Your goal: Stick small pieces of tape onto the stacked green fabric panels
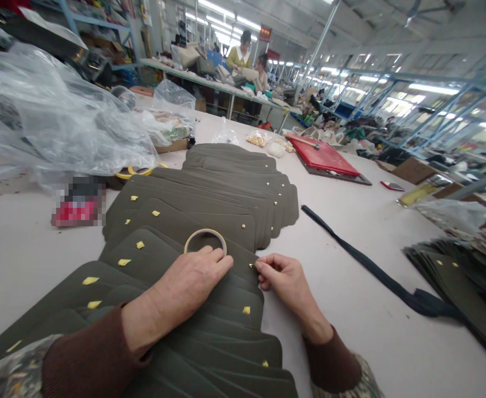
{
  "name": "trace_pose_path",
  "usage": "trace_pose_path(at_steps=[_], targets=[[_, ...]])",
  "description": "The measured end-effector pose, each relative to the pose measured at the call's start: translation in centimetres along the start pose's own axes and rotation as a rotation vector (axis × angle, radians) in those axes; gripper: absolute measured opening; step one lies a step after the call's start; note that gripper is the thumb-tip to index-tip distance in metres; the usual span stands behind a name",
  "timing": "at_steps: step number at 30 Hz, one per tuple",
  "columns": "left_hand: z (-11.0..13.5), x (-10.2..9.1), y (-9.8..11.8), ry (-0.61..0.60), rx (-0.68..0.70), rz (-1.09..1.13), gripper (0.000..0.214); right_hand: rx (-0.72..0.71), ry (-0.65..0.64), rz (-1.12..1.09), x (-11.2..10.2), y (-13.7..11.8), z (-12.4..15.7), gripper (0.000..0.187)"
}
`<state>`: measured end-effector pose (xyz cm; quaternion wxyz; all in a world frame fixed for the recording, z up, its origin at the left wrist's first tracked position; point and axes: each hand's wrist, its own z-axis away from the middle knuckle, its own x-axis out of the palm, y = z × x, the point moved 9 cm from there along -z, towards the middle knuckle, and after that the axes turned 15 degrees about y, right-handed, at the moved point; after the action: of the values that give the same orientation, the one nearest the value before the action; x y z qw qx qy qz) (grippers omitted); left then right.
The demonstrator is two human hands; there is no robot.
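Note:
Dark olive-green flat panels [185, 193] lie overlapped in a long fanned row, several with small yellow tape pieces [156, 213] and gold round studs [243, 226]. My left hand [189, 287] rests on the panels, its fingers closed on the lower side of a yellow tape roll [190, 239]. At the right edge of one panel, my right hand [286, 279] has thumb and forefinger pinched together, right beside a gold stud [251, 266]. Whatever lies between those fingertips is too small or hidden to tell.
A large clear plastic bag [61, 110] covers the table's left, with more tape rolls [137, 171] by it. A black strap [363, 265] runs along the right toward stacked panels [454, 271]. Behind are a red board [326, 155] with a hammer [305, 141] and bags of gold pieces [257, 138].

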<state>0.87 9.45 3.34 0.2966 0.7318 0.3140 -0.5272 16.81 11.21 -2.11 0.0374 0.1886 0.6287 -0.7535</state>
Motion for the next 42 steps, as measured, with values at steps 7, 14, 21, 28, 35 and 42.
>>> trace_pose_path(at_steps=[7, 14, 21, 28, 35, 42], targets=[[-0.2, -0.1, 0.0, 0.02, 0.006, 0.009, 0.01, -0.336, 0.038, 0.308, 0.8, -2.6, 0.7, 0.015], [-0.2, -0.4, 0.1, 0.047, 0.01, 0.006, 0.014, -0.469, 0.06, 0.413, 1.2, -3.4, 0.7, 0.014], [-0.1, -0.4, -0.1, 0.087, 0.021, 0.001, 0.013, -0.32, 0.03, 0.349, 0.0, -1.8, 1.0, 0.015], [-0.2, -0.5, -0.2, 0.072, 0.018, 0.01, 0.014, -0.568, 0.126, 0.455, 1.1, -3.9, 2.0, 0.015], [0.1, -1.5, -0.4, 0.085, -0.001, -0.006, 0.012, -0.475, 0.063, 0.523, 1.9, -3.7, 1.2, 0.015], [0.6, -2.0, -1.1, 0.191, 0.01, 0.138, 0.02, -0.416, -0.137, 0.374, 2.2, -3.6, 2.2, 0.026]])
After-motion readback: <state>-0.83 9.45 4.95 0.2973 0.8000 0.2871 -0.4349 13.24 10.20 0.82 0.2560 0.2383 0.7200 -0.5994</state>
